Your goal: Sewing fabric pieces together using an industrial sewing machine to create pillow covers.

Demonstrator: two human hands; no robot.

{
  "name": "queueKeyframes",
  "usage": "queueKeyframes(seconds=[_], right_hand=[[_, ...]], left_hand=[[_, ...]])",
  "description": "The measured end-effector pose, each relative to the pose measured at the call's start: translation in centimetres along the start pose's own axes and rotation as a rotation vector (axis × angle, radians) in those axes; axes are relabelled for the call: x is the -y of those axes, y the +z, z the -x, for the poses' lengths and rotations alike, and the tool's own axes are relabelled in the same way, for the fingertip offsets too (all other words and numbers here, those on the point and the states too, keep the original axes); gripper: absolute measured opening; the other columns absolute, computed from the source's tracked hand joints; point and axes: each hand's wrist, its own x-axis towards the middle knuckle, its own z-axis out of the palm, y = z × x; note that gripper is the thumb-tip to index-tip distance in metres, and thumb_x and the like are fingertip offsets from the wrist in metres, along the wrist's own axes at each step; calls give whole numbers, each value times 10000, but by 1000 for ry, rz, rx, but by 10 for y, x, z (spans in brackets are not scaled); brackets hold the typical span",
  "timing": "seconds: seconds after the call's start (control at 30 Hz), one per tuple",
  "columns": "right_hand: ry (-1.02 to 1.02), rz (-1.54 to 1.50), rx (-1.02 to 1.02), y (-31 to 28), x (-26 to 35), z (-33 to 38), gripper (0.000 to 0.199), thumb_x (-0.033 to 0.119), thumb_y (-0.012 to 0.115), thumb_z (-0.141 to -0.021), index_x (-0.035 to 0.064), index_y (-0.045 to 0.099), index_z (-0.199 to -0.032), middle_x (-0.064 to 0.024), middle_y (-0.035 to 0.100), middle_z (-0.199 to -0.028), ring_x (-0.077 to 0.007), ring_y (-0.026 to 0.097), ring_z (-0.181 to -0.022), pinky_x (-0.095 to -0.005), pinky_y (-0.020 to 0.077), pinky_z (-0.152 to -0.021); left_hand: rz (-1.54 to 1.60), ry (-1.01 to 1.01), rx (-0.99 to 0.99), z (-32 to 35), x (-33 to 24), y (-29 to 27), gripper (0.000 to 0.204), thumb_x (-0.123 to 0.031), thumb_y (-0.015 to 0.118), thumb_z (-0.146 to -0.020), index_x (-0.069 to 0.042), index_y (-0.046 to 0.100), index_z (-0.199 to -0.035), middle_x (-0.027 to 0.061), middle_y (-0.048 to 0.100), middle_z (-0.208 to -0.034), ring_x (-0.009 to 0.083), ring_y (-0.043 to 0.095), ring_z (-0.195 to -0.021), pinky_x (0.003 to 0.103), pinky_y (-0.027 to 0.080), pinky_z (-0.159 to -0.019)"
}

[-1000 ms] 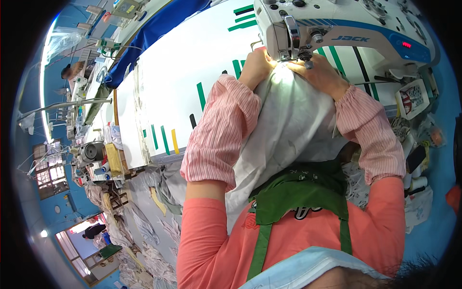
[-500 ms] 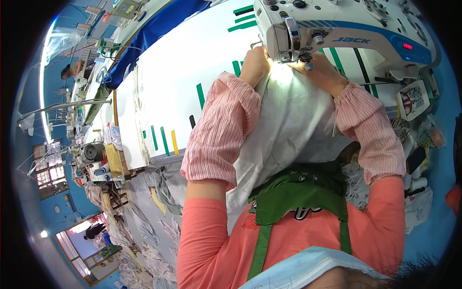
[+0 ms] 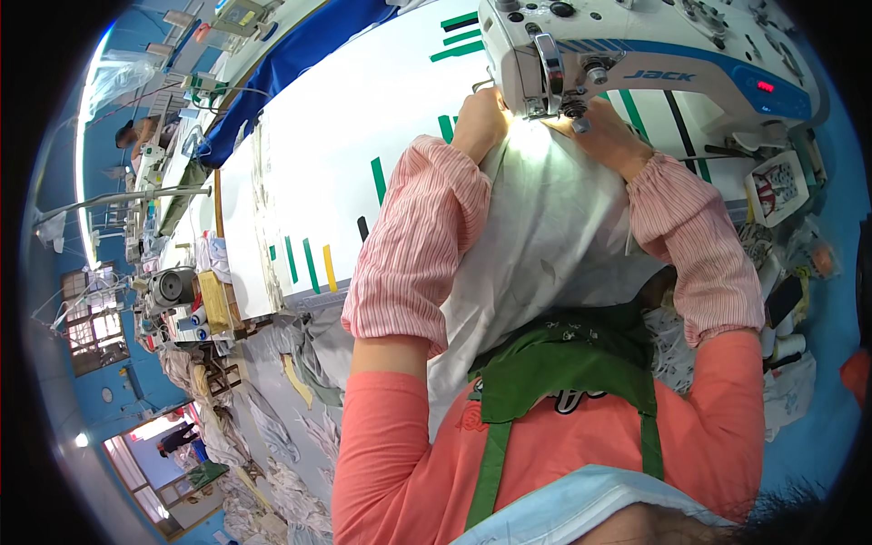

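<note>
A white-and-blue sewing machine [image 3: 654,68] stands at the upper right, its lamp lighting the needle area. White fabric [image 3: 554,227] runs from under the machine head down over the table edge to my lap. My left hand [image 3: 479,123] is closed on the fabric just left of the needle area, its fingertips partly hidden by the machine head. On the right side my right hand [image 3: 604,136] grips the fabric close to the presser foot, its fingers partly behind the machine's parts. Striped sleeve covers lie over both my forearms.
The white tabletop [image 3: 318,173] carries green, black and yellow tape strips. A small white tray [image 3: 778,189] with tools sits at the right edge. Dark blue cloth [image 3: 282,77] lies along the far edge. Piled fabric [image 3: 272,463] covers the floor at left. Another person [image 3: 141,136] is far left.
Both hands stay almost in place at the needle area, with the fabric between them. Only a very slight shift of the view and right arm shows.
</note>
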Motion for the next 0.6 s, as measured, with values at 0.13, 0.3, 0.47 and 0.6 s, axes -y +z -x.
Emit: queueKeyframes(seconds=[0.13,0.3,0.47,0.6], right_hand=[[-11,28,-53,5,-6,5,68,138,650,-697,135,687,-639,8,608,-674,-161,584,-779,-270,472,-705],[121,147,32,-33,17,-2,68,134,652,-724,77,683,-702,-52,657,-748,-198,610,-781,-332,487,-705],[538,-612,64,-41,9,-10,379,304,670,-778,-4,612,-991,-211,651,-884,-294,625,-786,-384,470,-674],[843,-806,686,-89,15,-34,421,316,714,-720,-23,605,-944,-141,606,-759,-165,581,-651,-320,423,-505]], left_hand=[[18,41,-25,-4,-3,4,295,-197,686,-776,-12,659,-1003,208,671,-942,378,649,-850,403,521,-738],[89,25,-16,7,-2,-4,249,-151,638,-767,9,652,-957,212,671,-890,362,651,-789,395,502,-699],[356,51,177,13,-7,-11,300,-181,618,-779,58,628,-960,195,674,-923,290,644,-824,352,480,-710],[541,-44,374,53,-4,-14,422,-305,647,-805,52,614,-1027,144,647,-977,199,597,-869,294,459,-729]])
